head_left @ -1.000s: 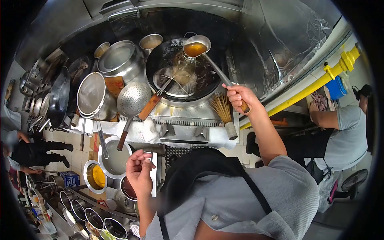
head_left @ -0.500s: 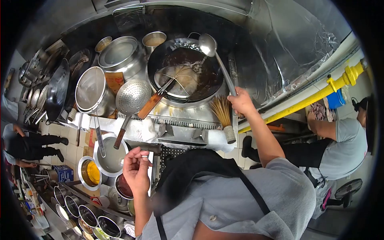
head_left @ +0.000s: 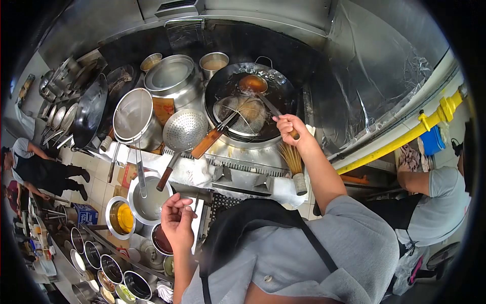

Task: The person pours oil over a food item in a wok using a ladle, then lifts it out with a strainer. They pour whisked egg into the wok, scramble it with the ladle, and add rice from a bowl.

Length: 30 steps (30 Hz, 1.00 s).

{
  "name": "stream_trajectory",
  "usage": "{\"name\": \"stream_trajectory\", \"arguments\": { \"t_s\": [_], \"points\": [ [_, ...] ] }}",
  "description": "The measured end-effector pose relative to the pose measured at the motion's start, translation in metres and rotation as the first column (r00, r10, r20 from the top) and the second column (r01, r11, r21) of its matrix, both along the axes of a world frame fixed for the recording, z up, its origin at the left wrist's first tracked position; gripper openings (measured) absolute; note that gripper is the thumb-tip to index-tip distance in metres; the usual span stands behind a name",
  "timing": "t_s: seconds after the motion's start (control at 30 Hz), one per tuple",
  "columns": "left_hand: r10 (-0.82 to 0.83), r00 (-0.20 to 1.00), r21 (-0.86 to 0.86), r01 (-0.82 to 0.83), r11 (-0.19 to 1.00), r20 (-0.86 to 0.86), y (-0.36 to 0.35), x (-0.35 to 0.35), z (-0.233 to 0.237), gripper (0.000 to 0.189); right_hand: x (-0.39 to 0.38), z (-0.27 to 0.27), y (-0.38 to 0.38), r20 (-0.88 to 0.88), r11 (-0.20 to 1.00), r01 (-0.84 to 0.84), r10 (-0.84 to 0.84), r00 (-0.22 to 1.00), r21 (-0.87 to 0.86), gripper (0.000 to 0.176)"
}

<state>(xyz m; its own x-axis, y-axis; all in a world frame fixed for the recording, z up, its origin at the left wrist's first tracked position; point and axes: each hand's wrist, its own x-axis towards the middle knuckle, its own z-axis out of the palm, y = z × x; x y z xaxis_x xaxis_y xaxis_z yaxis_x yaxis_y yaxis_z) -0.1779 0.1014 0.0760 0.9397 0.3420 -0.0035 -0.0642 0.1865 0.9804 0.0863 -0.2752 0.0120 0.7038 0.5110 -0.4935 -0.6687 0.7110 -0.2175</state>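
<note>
My right hand [head_left: 291,130] is closed round the handle of a ladle [head_left: 272,105]. Brown liquid fills the ladle's bowl [head_left: 253,83], which is down inside the large black wok [head_left: 291,81]. Dark liquid fills much of the wok. A round wire-mesh strainer [head_left: 225,112] lies in the wok, its wooden handle [head_left: 206,144] jutting over the near rim. My left hand [head_left: 177,223] is raised, palm up, with loosely curled fingers and nothing visible in it. Closest to it are a metal pot of cloudy liquid [head_left: 152,215] and a pot of dark red liquid [head_left: 161,242].
Left of the wok are a perforated ladle [head_left: 186,130], a sieve on a pot [head_left: 132,112] and a large lidded pot [head_left: 169,76]. A bamboo brush [head_left: 294,167] stands by my right forearm. A yellow pipe [head_left: 395,144] runs along the right. Co-workers stand at left [head_left: 43,164] and right [head_left: 438,197].
The ladle has gone from above the wok's far right rim down into the wok, and its bowl now holds brown liquid. My right hand has moved nearer the wok; the view has shifted slightly.
</note>
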Motion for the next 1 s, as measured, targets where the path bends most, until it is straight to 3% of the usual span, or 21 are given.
{"name": "stream_trajectory", "arguments": {
  "t_s": [0.07, 0.23, 0.3, 0.43, 0.5, 0.57, 0.6, 0.7, 0.77, 0.9, 1.0],
  "points": [
    [-0.004, 1.000, -0.003, 0.005, 1.000, 0.014, 0.001, 0.000, 0.001, 0.035, -0.005, 0.013, 0.001, -0.029, 0.991, 0.042, -0.039, 0.999, 0.130, 0.015],
    [0.012, 1.000, 0.012, -0.012, 1.000, 0.013, 0.002, 0.003, -0.006, 0.034, -0.029, 0.051, -0.005, -0.014, 0.997, 0.001, 0.000, 1.000, 0.071, 0.014],
    [0.001, 1.000, -0.001, -0.001, 1.000, 0.000, 0.000, 0.005, -0.008, 0.034, -0.036, 0.061, -0.010, 0.065, 0.991, -0.008, 0.017, 0.998, -0.130, 0.015],
    [-0.046, 0.999, 0.029, 0.046, 0.999, 0.004, -0.003, 0.011, -0.011, 0.034, -0.059, 0.084, -0.015, 0.118, 0.949, 0.001, 0.038, 0.992, -0.315, 0.014],
    [-0.076, 0.997, 0.013, 0.076, 0.997, 0.021, -0.003, 0.014, -0.015, 0.034, -0.069, 0.091, -0.018, 0.118, 0.949, 0.005, 0.034, 0.992, -0.315, 0.015],
    [-0.088, 0.996, 0.002, 0.088, 0.996, 0.021, -0.006, 0.016, -0.016, 0.034, -0.081, 0.098, -0.017, 0.236, 0.843, 0.059, 0.081, 0.968, -0.534, 0.016],
    [-0.090, 0.996, -0.006, 0.090, 0.996, 0.027, -0.006, 0.017, -0.016, 0.034, -0.088, 0.100, -0.017, 0.237, 0.840, 0.062, 0.081, 0.968, -0.539, 0.016],
    [-0.092, 0.996, 0.004, 0.092, 0.996, -0.005, -0.006, 0.021, -0.016, 0.033, -0.104, 0.115, -0.015, 0.302, 0.566, 0.135, 0.212, 0.929, -0.814, 0.020],
    [-0.082, 0.996, 0.010, 0.083, 0.997, -0.014, -0.007, 0.024, -0.016, 0.032, -0.112, 0.120, -0.013, 0.303, 0.443, 0.178, 0.230, 0.925, -0.879, 0.024],
    [-0.077, 0.997, 0.021, 0.077, 0.997, -0.023, -0.008, 0.025, -0.016, 0.032, -0.102, 0.098, -0.025, 0.302, 0.342, 0.200, 0.275, 0.913, -0.918, 0.028],
    [-0.075, 0.997, 0.031, 0.075, 0.997, -0.002, -0.007, 0.024, -0.018, 0.032, -0.084, 0.061, -0.026, 0.362, 0.051, 0.370, 0.360, 0.860, -0.928, 0.030]
  ]
}}
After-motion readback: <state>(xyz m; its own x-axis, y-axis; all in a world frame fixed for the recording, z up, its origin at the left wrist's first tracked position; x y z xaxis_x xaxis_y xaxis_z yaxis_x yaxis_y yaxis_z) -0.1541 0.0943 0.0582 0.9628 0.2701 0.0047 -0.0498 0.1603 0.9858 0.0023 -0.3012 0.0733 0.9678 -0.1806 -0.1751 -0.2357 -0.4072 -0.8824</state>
